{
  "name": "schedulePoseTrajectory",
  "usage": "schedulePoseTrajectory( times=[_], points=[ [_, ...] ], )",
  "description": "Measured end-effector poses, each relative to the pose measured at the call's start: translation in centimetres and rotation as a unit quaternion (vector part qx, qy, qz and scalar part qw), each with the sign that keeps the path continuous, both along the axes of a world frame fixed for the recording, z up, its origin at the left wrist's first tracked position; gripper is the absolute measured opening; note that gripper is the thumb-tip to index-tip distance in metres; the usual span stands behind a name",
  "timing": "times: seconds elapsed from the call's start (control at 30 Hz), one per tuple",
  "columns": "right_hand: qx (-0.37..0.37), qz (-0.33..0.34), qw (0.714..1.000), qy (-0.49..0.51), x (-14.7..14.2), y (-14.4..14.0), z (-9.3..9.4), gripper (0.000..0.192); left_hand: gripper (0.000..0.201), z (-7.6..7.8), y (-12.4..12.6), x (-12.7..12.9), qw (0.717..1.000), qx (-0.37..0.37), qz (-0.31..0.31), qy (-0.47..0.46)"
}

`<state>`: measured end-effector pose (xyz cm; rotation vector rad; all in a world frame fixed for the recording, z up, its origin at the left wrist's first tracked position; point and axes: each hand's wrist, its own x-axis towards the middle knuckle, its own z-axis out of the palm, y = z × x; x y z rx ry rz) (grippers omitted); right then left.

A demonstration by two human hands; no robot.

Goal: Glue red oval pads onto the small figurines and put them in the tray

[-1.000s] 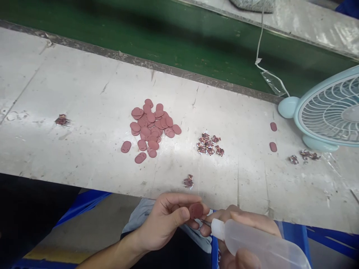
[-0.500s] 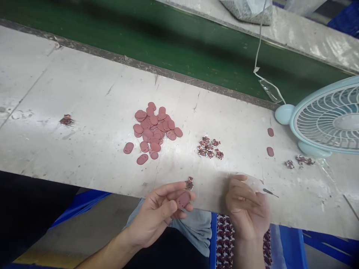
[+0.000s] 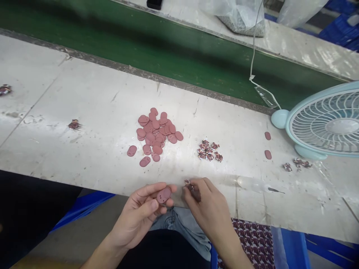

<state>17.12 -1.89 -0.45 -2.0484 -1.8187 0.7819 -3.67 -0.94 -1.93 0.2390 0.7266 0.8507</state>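
My left hand holds a reddish-brown oval disc between thumb and fingers, its face with small dark holes turned up. Close to the table's front edge, my right hand has thumb and fingers closed around a small brown-and-white figurine, partly hidden by the fingers. A clear squeeze bottle with a dark needle tip lies on the table to the right of that hand. Beyond my hands are a heap of similar oval discs and a small cluster of figurines.
A light-blue fan stands at the right, near two single discs and a few figurines. More figurines lie at the left. Below the table edge, a blue crate holds rows of figurines. A green channel runs behind.
My right hand has moved left from the squeeze bottle to the figurine and closed on it. My left hand, still holding the disc, has shifted left. The view has shifted slightly.
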Motion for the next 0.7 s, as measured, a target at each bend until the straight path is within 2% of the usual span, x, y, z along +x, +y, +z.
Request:
schedulePoseTrajectory(
  times=[0.07,0.13,0.23,0.33,0.43,0.7],
  points=[
    [-0.017,0.028,0.999,0.024,0.3,0.1,0.2,0.007,0.025,0.1,-0.2,0.3,1.000,0.014,-0.004,0.013],
    [-0.035,0.009,0.992,0.120,0.8,-0.3,0.9,0.006,0.025,0.1,-0.4,0.7,0.999,0.032,-0.005,0.035],
    [-0.034,-0.053,0.947,0.316,1.7,-1.3,2.3,0.018,0.026,0.0,-0.8,1.3,0.996,0.059,-0.024,0.067],
    [-0.032,-0.070,0.901,0.428,1.6,-2.2,3.5,0.023,0.028,-0.3,-1.2,1.8,0.992,0.090,-0.048,0.078],
    [-0.024,-0.081,0.887,0.453,0.9,-2.6,3.9,0.026,0.029,-0.4,-1.2,2.3,0.988,0.118,-0.058,0.082],
    [-0.011,-0.108,0.908,0.405,0.4,-2.8,3.4,0.025,0.024,0.6,-0.9,3.2,0.985,0.128,-0.063,0.097]
  ],
)
